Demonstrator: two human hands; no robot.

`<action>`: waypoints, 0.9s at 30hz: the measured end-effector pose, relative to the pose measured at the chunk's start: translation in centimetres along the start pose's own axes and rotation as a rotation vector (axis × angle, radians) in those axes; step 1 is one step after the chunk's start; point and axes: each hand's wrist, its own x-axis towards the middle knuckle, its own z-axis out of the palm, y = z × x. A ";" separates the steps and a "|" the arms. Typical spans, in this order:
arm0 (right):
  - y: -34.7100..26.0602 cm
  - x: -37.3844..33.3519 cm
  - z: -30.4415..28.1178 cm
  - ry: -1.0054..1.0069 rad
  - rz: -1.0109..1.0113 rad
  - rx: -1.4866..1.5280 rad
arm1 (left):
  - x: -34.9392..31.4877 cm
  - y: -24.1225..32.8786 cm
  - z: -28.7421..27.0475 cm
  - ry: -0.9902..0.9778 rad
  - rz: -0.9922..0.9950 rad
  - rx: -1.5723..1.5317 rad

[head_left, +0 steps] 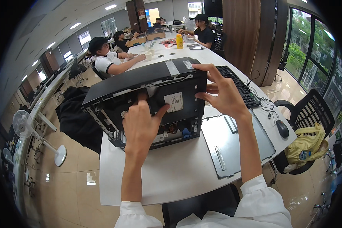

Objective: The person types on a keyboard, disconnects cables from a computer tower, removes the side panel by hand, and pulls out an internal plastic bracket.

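A black desktop computer case (pixel 140 83) stands on the white table in front of me, its near side uncovered so the inside shows. My left hand (pixel 141 121) reaches into the opening, thumb apart from the fingers; its fingertips go out of sight behind a metal edge, so what they touch is hidden. A drive with a white label (pixel 174 102) sits just right of that thumb. At the upper right corner, my right hand (pixel 224 91) grips the case, fingers on top and along the side edge. The removed metal side panel (pixel 247 152) lies flat to the right.
A black keyboard (pixel 235 83) and a mouse (pixel 282 129) with tangled cables lie on the right of the table (pixel 159 182). Co-workers sit farther along it, near a yellow bottle (pixel 179 41). A chair with a yellow bag (pixel 306 142) stands right, a white fan (pixel 38 131) left.
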 end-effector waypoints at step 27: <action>0.0 -0.3 0.6 0.015 -0.023 -0.050 | -0.2 0.4 -0.7 -0.043 -0.016 -0.001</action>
